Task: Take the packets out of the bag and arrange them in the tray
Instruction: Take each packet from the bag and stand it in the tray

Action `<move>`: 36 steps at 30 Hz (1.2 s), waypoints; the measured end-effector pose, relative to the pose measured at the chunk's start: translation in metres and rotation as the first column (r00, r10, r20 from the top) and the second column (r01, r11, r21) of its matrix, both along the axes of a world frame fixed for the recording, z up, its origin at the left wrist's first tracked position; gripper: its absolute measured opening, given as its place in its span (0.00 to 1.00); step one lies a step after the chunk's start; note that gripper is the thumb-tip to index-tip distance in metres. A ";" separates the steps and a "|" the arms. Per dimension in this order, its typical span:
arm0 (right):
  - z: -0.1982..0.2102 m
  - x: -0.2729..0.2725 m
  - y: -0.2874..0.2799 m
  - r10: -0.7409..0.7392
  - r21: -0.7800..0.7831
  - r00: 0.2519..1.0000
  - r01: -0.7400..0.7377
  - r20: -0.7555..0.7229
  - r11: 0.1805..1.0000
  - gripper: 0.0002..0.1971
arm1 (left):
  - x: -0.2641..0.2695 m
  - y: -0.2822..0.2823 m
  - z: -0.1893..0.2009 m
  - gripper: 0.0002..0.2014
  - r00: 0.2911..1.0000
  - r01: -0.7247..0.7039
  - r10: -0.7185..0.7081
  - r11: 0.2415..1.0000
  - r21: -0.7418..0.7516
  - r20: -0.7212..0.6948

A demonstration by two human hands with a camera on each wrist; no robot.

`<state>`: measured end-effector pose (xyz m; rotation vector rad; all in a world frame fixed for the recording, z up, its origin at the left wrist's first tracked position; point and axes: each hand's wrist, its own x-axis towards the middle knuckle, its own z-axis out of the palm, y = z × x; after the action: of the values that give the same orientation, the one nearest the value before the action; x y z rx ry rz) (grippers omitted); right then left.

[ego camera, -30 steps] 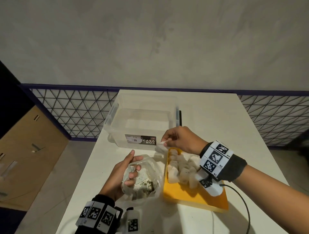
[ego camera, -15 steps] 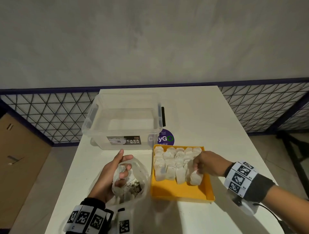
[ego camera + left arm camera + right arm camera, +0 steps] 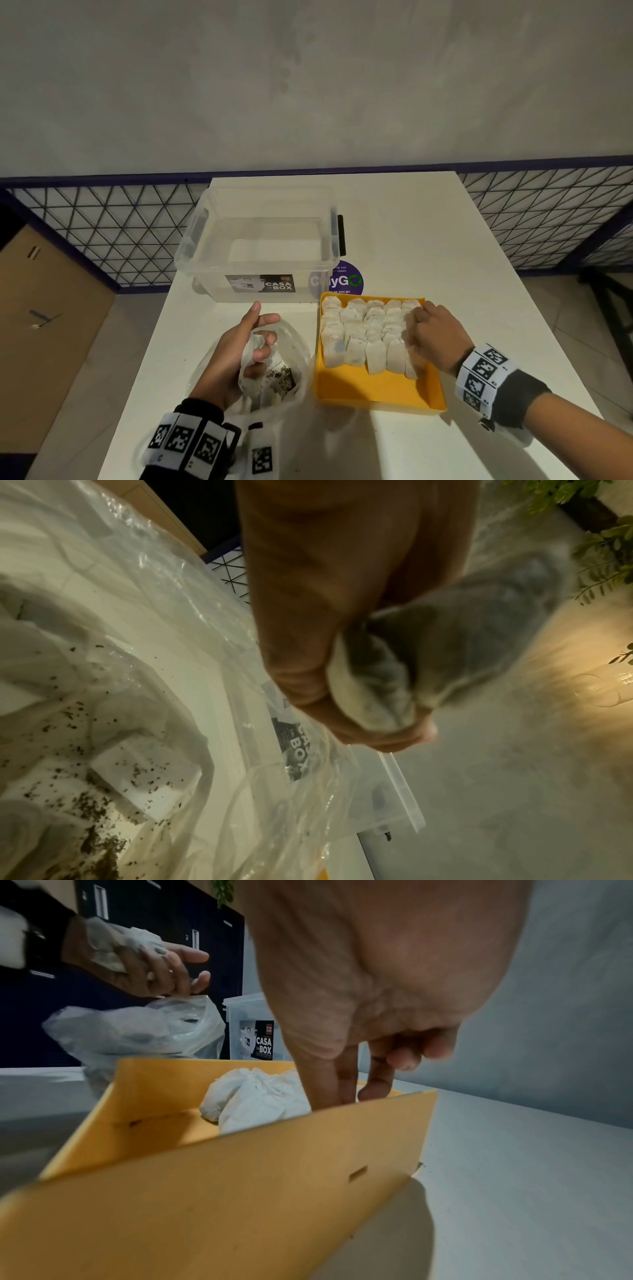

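A yellow tray [image 3: 376, 394] on the white table holds several white packets [image 3: 363, 329] in rows at its back. My right hand [image 3: 416, 317] reaches down at the tray's back right, fingers pointing down against the rightmost packets. In the right wrist view its fingertips [image 3: 375, 1093] dip behind the tray wall [image 3: 240, 1191] beside the packets [image 3: 253, 1099]. My left hand [image 3: 263, 339] hovers over the clear plastic bag [image 3: 291, 373], its lower fingers curled round a bunch of white packets [image 3: 377, 683], thumb and forefinger sticking out. More packets and dark crumbs lie in the bag [image 3: 143, 777].
A clear lidless storage box [image 3: 260, 246] stands behind the bag, with a round purple sticker [image 3: 346, 279] on the table beside it. Metal mesh railing [image 3: 102, 233] runs behind the table. The table's left edge is close to the bag.
My right hand went from the tray's back left edge to the front right packets, then up to the back right corner. The left hand kept its grip over the bag.
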<state>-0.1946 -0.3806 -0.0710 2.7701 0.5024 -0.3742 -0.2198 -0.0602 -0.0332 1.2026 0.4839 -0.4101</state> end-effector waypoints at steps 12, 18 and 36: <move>0.067 -0.013 0.079 0.158 0.555 0.986 -0.165 0.060 0.815 0.13 | 0.000 -0.004 0.006 0.19 0.984 -0.172 0.173 0.985 -0.017 0.039; 0.077 -0.028 0.166 0.447 0.778 0.895 -0.281 0.000 0.562 0.22 | 0.001 -0.005 0.006 0.18 0.931 -0.348 0.349 0.937 -0.027 0.107; 0.062 -0.009 0.196 0.114 0.957 0.973 0.171 -0.201 0.235 0.07 | -0.009 -0.006 0.005 0.25 0.935 -0.321 0.332 0.942 -0.101 0.127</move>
<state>-0.2036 -0.1846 -0.0093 4.0268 1.0482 -0.5182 -0.2291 -0.0662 -0.0277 1.0431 0.5283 -0.0561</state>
